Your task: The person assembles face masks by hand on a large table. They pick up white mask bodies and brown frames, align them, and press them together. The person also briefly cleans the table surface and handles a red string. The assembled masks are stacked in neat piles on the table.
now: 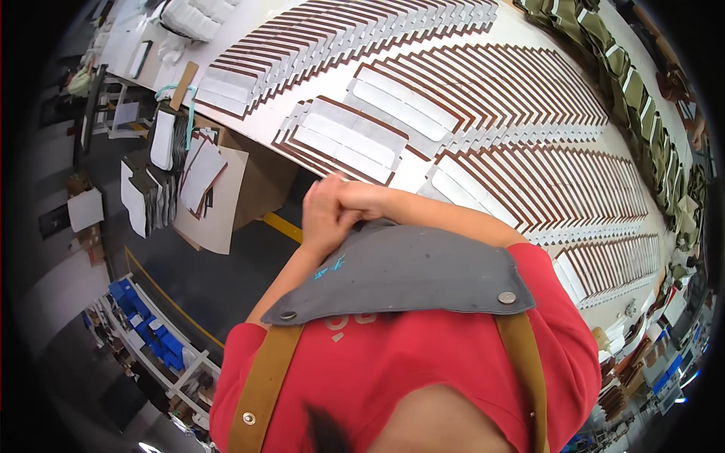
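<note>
My left hand (323, 219) and my right hand (358, 195) are pressed together in front of my apron (408, 268), by the near edge of the table. Their fingers look curled against each other and slightly blurred. Whether anything is between them is hidden. Just beyond them lies a small stack of flat white-and-grey panels (343, 136) with brown edges. Long overlapping rows of similar panels (521, 98) fan out across the white table (266, 118), one row (544, 185) reaching off to the right of my hands.
Olive-green fabric pieces (627, 83) are heaped along the table's far right side. At the left, dark and white pieces (162, 143) hang beside a beige board (226, 204). Lower left stands a white rack with blue bins (155, 332). White bundles (198, 19) lie at the top left.
</note>
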Demonstrator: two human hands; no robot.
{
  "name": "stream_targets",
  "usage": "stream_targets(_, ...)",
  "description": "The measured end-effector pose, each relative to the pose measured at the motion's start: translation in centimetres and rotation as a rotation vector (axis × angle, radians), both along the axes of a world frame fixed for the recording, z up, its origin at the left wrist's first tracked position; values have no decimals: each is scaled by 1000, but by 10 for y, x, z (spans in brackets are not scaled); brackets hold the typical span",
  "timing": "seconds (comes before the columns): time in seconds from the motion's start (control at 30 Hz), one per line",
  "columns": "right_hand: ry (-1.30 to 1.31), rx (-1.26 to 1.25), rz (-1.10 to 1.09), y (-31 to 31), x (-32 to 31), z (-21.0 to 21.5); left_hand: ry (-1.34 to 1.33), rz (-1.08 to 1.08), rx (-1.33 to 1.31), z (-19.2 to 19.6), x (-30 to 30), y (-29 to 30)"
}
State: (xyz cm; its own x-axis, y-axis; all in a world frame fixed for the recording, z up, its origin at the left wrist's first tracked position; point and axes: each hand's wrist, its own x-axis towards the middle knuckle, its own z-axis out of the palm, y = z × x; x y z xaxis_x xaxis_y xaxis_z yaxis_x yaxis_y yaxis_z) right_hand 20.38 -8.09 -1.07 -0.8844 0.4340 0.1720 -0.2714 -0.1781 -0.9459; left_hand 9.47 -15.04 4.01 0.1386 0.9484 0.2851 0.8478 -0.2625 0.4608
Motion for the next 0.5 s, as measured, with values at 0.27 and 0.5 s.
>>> stream_targets(0.27, -561, -194, -301, 71, 84, 22, -107, 486, -312, -55, -107, -45)
stream_targets(0.5, -821, 406, -815, 145, 83, -49, -181, -85, -212, -65, 7, 79)
